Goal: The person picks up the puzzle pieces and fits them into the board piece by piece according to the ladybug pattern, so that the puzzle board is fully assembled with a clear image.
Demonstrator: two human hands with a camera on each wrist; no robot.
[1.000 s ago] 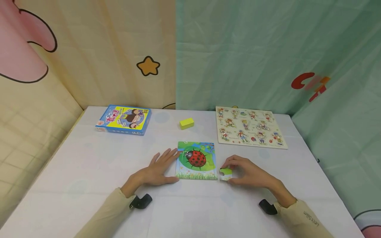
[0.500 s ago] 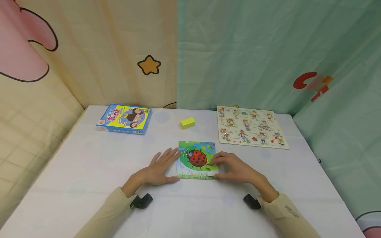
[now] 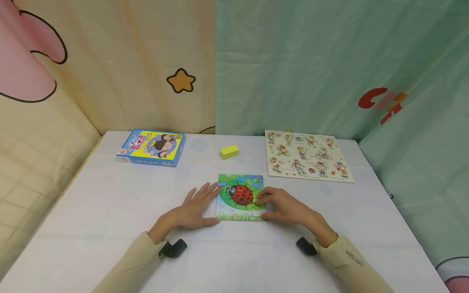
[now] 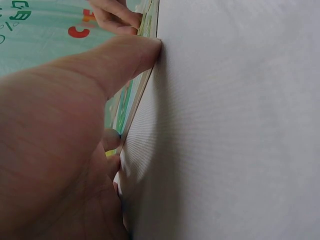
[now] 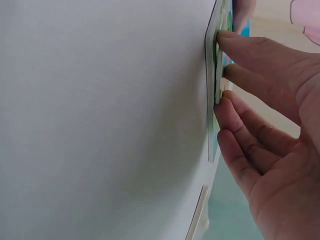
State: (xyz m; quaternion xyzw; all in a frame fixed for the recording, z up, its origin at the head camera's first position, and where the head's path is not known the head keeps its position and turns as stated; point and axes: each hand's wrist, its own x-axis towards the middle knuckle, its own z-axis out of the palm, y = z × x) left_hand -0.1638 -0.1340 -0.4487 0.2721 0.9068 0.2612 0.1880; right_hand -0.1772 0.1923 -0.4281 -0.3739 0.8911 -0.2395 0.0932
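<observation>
A square ladybug jigsaw puzzle [image 3: 239, 193] lies flat on the white table. My left hand [image 3: 192, 209] rests at its left side, fingers spread and straight, with thumb and fingertips touching that edge. Over the lower right corner, my right hand [image 3: 287, 207] holds a puzzle piece. In the right wrist view the piece [image 5: 218, 75] is pinched edge-on between thumb and fingers, against the top of the puzzle board [image 5: 210, 120]. The hand partly covers that corner in the head view, so I cannot tell whether the piece sits level.
Behind the puzzle stands a yellow block [image 3: 229, 152]. A blue and yellow box [image 3: 152, 147] lies at the back left. At the back right is a flat board with several printed child figures [image 3: 307, 156]. Curtains [image 3: 286, 65] hang along the table's far edge.
My right hand has carried the puzzle piece leftward from beside the puzzle onto its lower right corner, moving only slightly in the last half second. The left hand has stayed in place.
</observation>
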